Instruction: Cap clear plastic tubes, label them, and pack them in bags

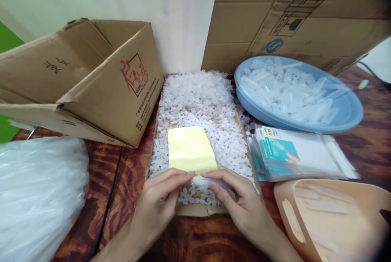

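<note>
My right hand [240,194] pinches a translucent plastic tube [224,183] between thumb and fingers, low over the tray. Close by on the left, my left hand [163,194] is closed, its fingertips at the tube's other end; what they grip is hidden. Just beyond both hands, a yellow paper sheet [191,148] lies over a heap of small white translucent plastic pieces [198,91]. These pieces fill a shallow cardboard tray [198,210], whose near edge shows under my hands.
At left stand an open cardboard box [122,91] and a filled clear plastic bag [39,197]. On the right are a blue basin [351,109] of translucent tubes, packaged printed sheets [287,152] and a peach basket [287,197] with several tubes. A large carton [238,21] stands behind.
</note>
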The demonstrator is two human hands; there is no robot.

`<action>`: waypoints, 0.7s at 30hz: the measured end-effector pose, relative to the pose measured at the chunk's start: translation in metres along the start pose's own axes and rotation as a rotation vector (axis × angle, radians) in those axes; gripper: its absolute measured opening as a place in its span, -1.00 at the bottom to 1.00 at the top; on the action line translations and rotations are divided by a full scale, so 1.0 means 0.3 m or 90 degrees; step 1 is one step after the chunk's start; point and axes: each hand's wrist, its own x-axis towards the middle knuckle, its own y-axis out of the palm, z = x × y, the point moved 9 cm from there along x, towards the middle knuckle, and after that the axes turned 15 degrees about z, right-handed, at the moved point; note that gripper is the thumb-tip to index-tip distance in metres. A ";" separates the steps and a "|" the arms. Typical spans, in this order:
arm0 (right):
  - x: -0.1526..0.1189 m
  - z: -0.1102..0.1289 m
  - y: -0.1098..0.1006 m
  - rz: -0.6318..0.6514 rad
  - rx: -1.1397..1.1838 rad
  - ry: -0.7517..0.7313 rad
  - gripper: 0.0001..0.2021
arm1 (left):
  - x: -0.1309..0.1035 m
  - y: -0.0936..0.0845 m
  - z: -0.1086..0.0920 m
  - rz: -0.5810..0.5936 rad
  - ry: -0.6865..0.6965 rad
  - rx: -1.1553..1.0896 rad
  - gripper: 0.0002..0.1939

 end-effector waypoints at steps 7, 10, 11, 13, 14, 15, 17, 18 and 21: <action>-0.019 0.021 0.012 0.013 -0.040 -0.042 -0.83 | 0.009 0.017 -0.035 0.050 0.071 0.222 -0.86; -0.027 0.040 0.017 0.015 -0.062 -0.078 -0.82 | 0.014 0.063 -0.040 0.172 0.091 0.310 -0.82; -0.029 0.048 0.019 0.018 -0.069 -0.090 -0.81 | 0.014 0.072 -0.040 0.201 0.090 0.312 -0.81; -0.034 0.066 0.022 0.027 -0.080 -0.112 -0.79 | 0.009 0.083 -0.049 0.243 0.092 0.284 -0.80; -0.036 0.076 0.022 0.032 -0.083 -0.123 -0.77 | 0.006 0.086 -0.055 0.259 0.091 0.258 -0.79; -0.039 0.087 0.021 0.039 -0.085 -0.134 -0.76 | 0.004 0.090 -0.061 0.275 0.083 0.225 -0.79; -0.047 0.111 0.012 0.043 -0.085 -0.159 -0.74 | 0.004 0.095 -0.066 0.296 0.041 0.148 -0.78; -0.051 0.123 0.004 0.041 -0.085 -0.171 -0.73 | 0.007 0.098 -0.066 0.299 0.013 0.108 -0.76; -0.063 0.147 -0.019 0.028 -0.090 -0.189 -0.73 | 0.023 0.112 -0.063 0.290 -0.075 -0.004 -0.66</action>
